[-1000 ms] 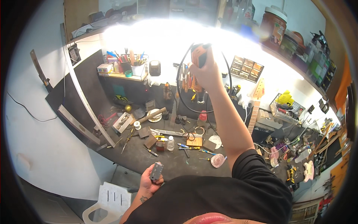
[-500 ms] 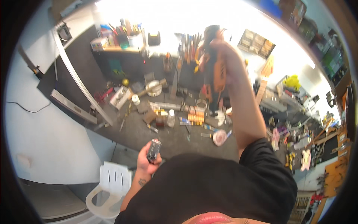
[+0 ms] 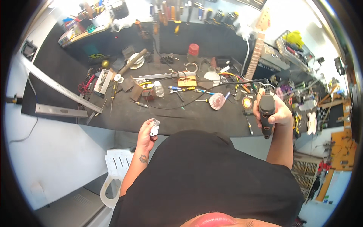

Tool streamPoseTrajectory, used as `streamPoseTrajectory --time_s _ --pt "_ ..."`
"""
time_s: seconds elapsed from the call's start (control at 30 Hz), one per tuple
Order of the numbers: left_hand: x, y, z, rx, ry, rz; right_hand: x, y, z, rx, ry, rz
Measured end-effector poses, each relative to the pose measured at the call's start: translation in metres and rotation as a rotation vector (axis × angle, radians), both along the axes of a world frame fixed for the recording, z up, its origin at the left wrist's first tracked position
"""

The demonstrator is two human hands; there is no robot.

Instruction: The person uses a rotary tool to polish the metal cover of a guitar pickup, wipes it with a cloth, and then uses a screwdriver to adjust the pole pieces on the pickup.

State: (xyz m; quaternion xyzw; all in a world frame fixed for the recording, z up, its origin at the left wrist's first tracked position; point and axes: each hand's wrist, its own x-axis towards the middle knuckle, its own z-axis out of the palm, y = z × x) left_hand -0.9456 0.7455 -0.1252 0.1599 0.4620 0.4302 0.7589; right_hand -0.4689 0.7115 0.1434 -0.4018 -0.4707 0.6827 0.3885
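In my left hand [image 3: 145, 134], by the bench's near edge, is a small silver rectangular metal part [image 3: 154, 128] with holes in it, pinched between thumb and fingers. My right hand [image 3: 280, 109] is wrapped round the dark body of a corded power tool [image 3: 267, 106] over the right end of the bench. Its cord [image 3: 261, 81] leaves the far end and runs left across the bench. Which bit or blade the tool carries cannot be made out. A screwdriver [image 3: 250, 125] lies just left of the tool.
On the dark workbench [image 3: 170, 117] are a clear bottle [image 3: 159, 89], a red-lidded jar [image 3: 193, 51], a round pinkish disc [image 3: 217, 101] and several screwdrivers. A long metal ruler [image 3: 62, 85] slants at left. A guitar neck [image 3: 255, 56] leans at the back right. A white chair [image 3: 118, 160] stands below left.
My right hand has brought the power tool down and right, from high over the back of the bench. My left hand still holds the metal part, now turned to a brighter face. The view has shifted.
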Motion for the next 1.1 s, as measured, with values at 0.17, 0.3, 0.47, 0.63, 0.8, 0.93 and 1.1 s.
streamPoseTrajectory --time_s 0.17,0.3,0.47,0.63,0.8,0.93,1.1 --pt "0.028 0.018 -0.090 0.017 0.600 -0.277 0.029 -0.047 -0.015 0.076 0.010 -0.279" --pt "0.059 0.030 -0.139 0.148 0.850 -0.359 0.049 -0.065 -0.023 0.102 0.006 -0.510" --pt "0.075 0.035 -0.178 0.213 0.973 -0.281 0.108 -0.083 -0.035 0.254 0.405 -0.788" --pt "0.109 0.016 -0.126 -0.008 0.756 -0.295 0.170 -0.085 -0.076 -0.020 0.150 -0.801" --pt "0.148 -0.008 -0.126 -0.077 0.611 -0.241 0.203 -0.067 -0.101 -0.111 0.317 -0.905" --pt "0.164 -0.001 -0.148 0.134 1.021 -0.239 0.222 -0.052 -0.112 -0.127 0.276 -0.804" --pt "0.132 0.029 -0.155 0.300 1.368 -0.099 0.236 -0.044 -0.082 -0.081 0.275 -0.750"
